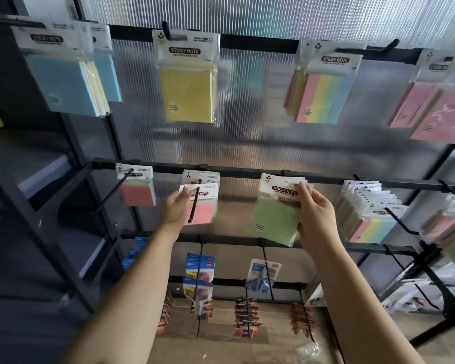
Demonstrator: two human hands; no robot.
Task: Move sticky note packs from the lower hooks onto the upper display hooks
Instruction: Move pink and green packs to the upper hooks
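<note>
My left hand pinches the left edge of a pink sticky note pack that hangs near the tip of a lower black hook, in front of more packs on that hook. My right hand grips the right edge of a bundle of green sticky note packs at the lower rail; their hook is hidden. On the upper rail hang a yellow pack, blue packs, striped multicolour packs and pink packs.
A single pink-and-green pack hangs on the lower left hook. Several striped packs crowd the lower right hook. Below hang scissors, batteries and clips. A dark shelf frame stands at the left. Empty hook prongs stick out toward me.
</note>
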